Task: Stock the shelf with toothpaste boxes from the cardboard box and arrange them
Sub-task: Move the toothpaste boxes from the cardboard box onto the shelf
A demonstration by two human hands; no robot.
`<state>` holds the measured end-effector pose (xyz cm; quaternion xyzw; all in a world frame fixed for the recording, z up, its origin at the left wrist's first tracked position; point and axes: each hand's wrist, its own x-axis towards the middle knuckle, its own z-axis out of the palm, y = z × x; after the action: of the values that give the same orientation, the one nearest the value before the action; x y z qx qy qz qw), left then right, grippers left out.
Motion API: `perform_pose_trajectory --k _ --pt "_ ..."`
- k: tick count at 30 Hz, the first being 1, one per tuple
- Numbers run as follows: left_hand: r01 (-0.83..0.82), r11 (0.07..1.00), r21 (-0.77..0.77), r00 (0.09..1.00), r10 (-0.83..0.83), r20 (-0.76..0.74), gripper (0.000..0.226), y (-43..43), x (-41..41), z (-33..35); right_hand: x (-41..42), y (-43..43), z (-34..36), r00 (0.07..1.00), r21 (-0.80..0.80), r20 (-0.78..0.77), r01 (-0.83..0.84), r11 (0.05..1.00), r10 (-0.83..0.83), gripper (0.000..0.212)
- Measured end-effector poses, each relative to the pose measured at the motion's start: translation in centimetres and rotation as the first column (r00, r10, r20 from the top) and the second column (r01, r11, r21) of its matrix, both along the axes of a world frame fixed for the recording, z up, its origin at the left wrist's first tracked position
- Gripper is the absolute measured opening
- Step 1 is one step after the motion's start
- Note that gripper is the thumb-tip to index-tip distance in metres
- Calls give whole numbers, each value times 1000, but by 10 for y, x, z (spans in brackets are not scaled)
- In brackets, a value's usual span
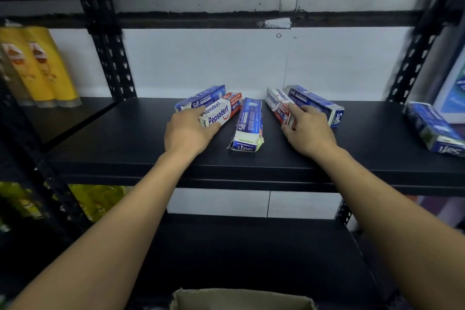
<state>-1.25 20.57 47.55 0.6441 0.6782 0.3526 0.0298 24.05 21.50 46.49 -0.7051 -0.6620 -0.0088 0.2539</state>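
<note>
Several toothpaste boxes lie on the black shelf (125,138). My left hand (187,131) grips the near end of a red-and-white Pepsodent box (222,111), with a blue Safi box (201,100) right behind it. A second blue Safi box (247,123) lies lengthwise in the middle, untouched. My right hand (308,131) grips the near end of another Pepsodent box (275,102), and a blue Safi box (317,104) lies against its right side. The cardboard box (241,298) shows its top rim at the bottom edge.
Another blue Safi box (435,128) lies at the shelf's far right beside a framed item. Yellow bottles (37,65) stand in the left bay. Black perforated uprights frame the shelf. A lower black shelf (251,246) sits beneath, with green packs at lower left.
</note>
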Motion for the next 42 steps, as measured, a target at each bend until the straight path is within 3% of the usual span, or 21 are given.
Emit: perform_pose_trajectory --k 9,14,17,20,24,28,31,34,38,40,42 --pt "151 946 287 987 -130 -91 50 -67 -10 2 -20 -86 -6 990 243 60 -136 960 125 56" --pt "259 898 356 964 -219 -148 49 -118 -2 -27 -37 -136 -30 972 332 83 -237 913 222 51" --pt "304 885 352 948 -247 -198 47 -143 2 -61 -47 -161 -62 950 325 87 -312 893 301 47" --pt "329 876 353 931 -240 -274 41 -163 1 -107 -54 -182 -108 919 221 107 -395 892 380 46" --pt "339 924 174 899 -265 -348 39 -176 -4 -182 -59 -194 -183 884 -23 160 -442 897 440 51" --pt "274 926 -259 864 -356 -357 46 -182 -11 -278 -50 -192 -261 860 -341 157 -414 844 486 58" --pt "234 837 -494 834 -434 -340 39 -191 -12 -343 -35 -195 -313 859 -527 108 -378 761 501 57" --pt "233 720 -654 845 -483 -231 38 -206 -9 -398 -22 -203 -366 869 -679 39 -339 651 493 59" --pt "211 569 -795 867 -484 -117 43 -220 -6 -465 -6 -221 -429 902 -811 -108 -322 488 417 54" --pt "191 485 -853 900 -433 -45 47 -226 -4 -492 5 -232 -451 922 -880 -123 -272 389 366 49" --pt "172 441 -881 932 -363 1 56 -232 -3 -516 17 -240 -473 940 -913 -83 -205 354 331 49"
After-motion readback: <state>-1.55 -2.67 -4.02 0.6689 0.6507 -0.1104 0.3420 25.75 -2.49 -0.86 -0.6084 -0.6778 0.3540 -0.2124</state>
